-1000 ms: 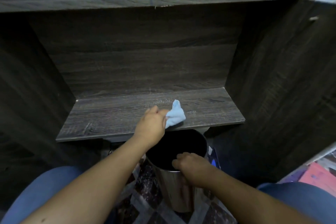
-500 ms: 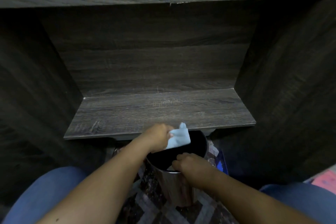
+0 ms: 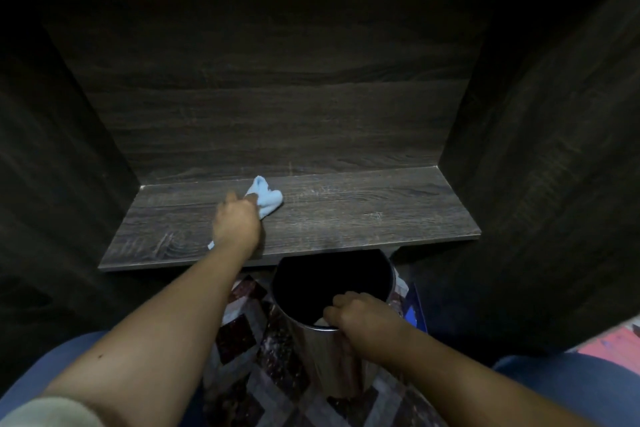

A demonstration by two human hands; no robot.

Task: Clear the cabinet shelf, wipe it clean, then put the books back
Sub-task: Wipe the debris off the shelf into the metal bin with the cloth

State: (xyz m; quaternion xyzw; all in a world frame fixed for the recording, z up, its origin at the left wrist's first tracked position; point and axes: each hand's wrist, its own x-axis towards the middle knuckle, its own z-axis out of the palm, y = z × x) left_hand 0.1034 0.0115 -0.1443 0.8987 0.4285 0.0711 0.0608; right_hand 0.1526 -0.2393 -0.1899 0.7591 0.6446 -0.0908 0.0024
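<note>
Left hand (image 3: 236,222) clutches a crumpled light-blue cloth (image 3: 266,196) on the dark wood-grain cabinet shelf (image 3: 363,218). Right hand (image 3: 360,321), nearer and lower, grips the rim of a shiny metal bin (image 3: 332,350) below the shelf edge.

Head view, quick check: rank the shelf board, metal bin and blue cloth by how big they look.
1. shelf board, widest by far
2. metal bin, nearer the camera, so inflated
3. blue cloth, partly hidden by the left hand
</note>
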